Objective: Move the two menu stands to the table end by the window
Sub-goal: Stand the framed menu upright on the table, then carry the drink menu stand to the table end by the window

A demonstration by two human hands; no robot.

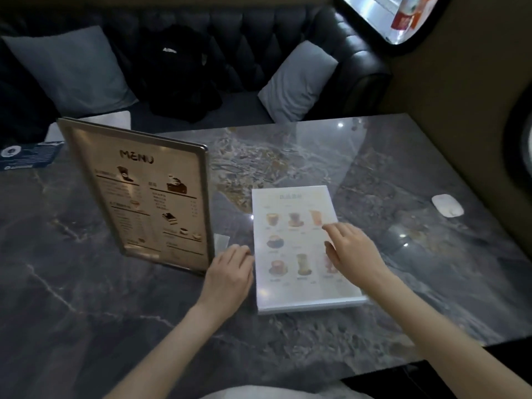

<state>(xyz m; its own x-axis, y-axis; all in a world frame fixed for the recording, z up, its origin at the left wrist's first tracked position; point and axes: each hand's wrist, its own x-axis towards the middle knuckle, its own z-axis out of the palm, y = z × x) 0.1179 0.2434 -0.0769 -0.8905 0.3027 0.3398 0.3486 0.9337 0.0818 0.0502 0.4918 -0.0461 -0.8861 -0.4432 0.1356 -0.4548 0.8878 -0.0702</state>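
On the dark marble table [86, 283] two menu stands sit close together: the metal-framed menu stand [138, 194] is upright toward the left, its tan face headed MENU and angled a little, while the white drinks menu stand [299, 249] lies face up just to its right, rows of cup pictures showing. The left hand [230, 272] rests at the gap between them, fingers curled down by the framed stand's lower right corner and the white stand's left edge; whether its grip has closed on either one I cannot tell, since the fingertips are tucked out of sight. The right hand [351, 251] hovers over the right side of the white stand with its grip released, fingers spread and the forefinger pointing out over the sheet. A small white oval object [447, 205] lies well apart on the right part of the table, nearer the wall. At the far left edge sits a dark blue box [28, 156]. Beyond the table a black tufted sofa [316, 33] holds two grey cushions [299, 82] and a black jacket [178, 73], and a window [403, 15] shows in the upper right corner
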